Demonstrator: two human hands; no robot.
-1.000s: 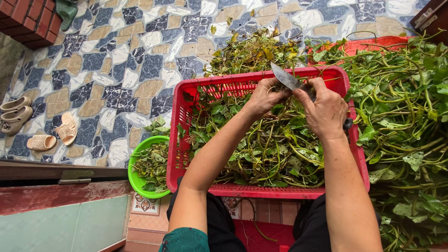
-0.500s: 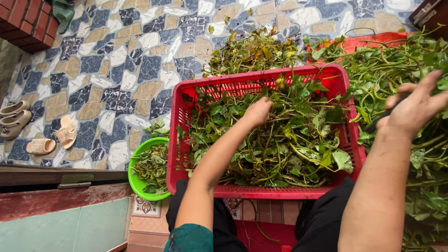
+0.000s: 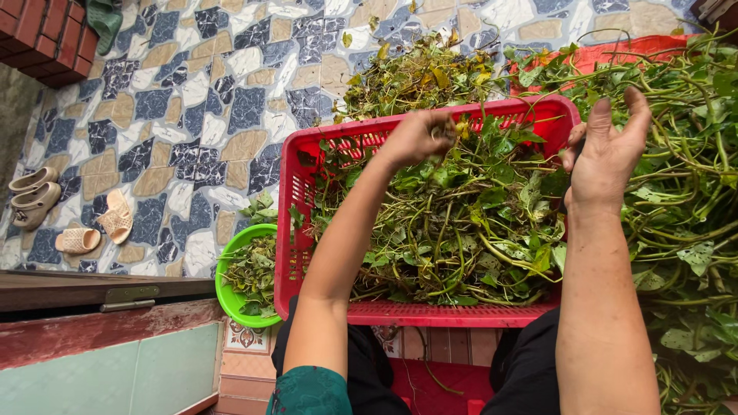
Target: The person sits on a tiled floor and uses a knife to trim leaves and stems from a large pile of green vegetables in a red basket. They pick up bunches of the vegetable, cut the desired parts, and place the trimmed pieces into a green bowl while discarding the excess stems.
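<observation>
Leafy green stems are being sorted in the red crate, a small piece being pinched by the left hand, the right hand being held open, much greenery remaining unsorted.

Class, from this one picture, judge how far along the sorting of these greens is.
Done: picked leaves fill the green bowl and trimmings fill the red crate. In hand: the left hand pinches a bit; the right hand is open. Left: a large pile of stems beside the crate.
</observation>
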